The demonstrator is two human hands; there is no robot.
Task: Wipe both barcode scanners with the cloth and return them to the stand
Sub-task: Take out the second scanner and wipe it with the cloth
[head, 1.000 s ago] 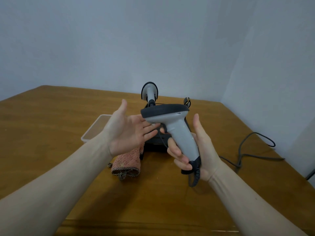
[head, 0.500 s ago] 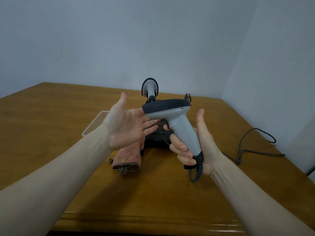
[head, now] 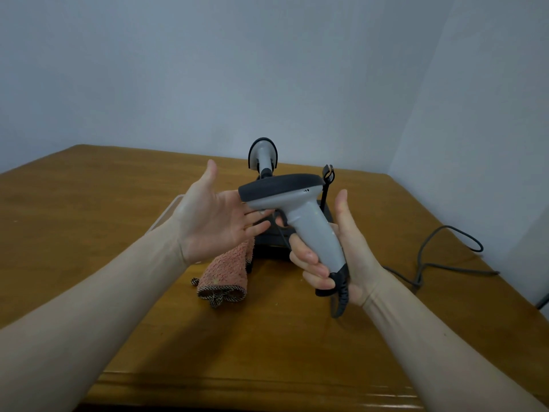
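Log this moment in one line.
right hand: grips scanner | left hand: open at its head | cloth: on table

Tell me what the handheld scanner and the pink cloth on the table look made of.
The grey handheld barcode scanner with the dark head, held in the right hand, looks like smooth matte moulded plastic; the dark head may be rubberised. The folded pink cloth with a checked edge looks like looped terry fabric, fuzzy and unshiny.

Light: soft, even, moderately bright; from above
Shadows: diffuse, under both forearms on the table (head: 89, 203)
Glare: pale sheen along the table's near edge
Distortion: wide-angle stretch at the frame edges
Focus: slightly soft throughout
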